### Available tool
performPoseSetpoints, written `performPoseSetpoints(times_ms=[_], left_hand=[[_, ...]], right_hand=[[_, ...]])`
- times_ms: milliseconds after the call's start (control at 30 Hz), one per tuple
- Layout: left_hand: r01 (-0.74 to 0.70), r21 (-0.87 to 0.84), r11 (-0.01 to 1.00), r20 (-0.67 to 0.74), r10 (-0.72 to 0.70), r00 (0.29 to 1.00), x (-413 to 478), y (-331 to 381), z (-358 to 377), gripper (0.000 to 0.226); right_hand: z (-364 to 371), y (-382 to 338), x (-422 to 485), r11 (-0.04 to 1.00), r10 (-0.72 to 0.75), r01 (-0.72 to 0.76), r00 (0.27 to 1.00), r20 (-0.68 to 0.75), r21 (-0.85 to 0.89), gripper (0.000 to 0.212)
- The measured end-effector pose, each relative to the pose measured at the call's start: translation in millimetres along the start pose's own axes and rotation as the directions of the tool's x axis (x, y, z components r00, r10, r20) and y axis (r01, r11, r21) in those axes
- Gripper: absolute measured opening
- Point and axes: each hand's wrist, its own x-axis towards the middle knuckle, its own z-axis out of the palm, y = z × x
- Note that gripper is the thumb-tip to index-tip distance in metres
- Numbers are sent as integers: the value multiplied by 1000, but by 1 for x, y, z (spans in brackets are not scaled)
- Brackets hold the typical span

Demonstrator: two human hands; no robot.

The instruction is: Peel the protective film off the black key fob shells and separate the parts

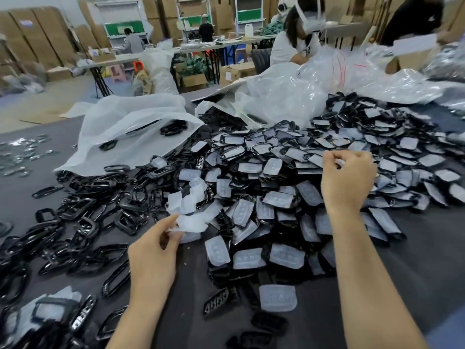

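Head view, left hand (153,250): low and near, thumb and fingers pinching a crumpled wad of peeled film (192,220). The scraps are likely gathered there so they leave the pile in one go.
Right hand (348,180): raised over the heap, well apart from the left, fingers curled with tips together. A pale fleck shows at the tips; whether it is gripped I cannot tell.
Film-covered shells (276,187): great heap mid-table, many with the white film face up, within reach of both hands. This looks to be the work still waiting.
Bare black frames (85,217): spread left of the heap, apparently the sorted-off side.
Button strip (216,302): loose on the dark table (427,268), near the front edge.
White sack (125,132): mouth open toward the heap, a few black parts inside.
Clear bags (302,91): piled behind, hiding the heap's far edge.
Hard to make out: metal bits (22,152) far left, blurred; frames at lower left cut off by the picture's edge; a person (297,39) seated beyond, hands hidden.
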Motion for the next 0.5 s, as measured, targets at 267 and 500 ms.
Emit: performPoseSetpoints(times_ms=[267,500], left_hand=[[-49,-111,993,-24,46,999,0,5,-1,27],[-97,-249,964,-1,100,995,2,5,0,42]], right_hand=[[17,-49,-66,806,-581,559,811,75,195,14],[36,-67,-141,536,-786,755,285,548,377,30]])
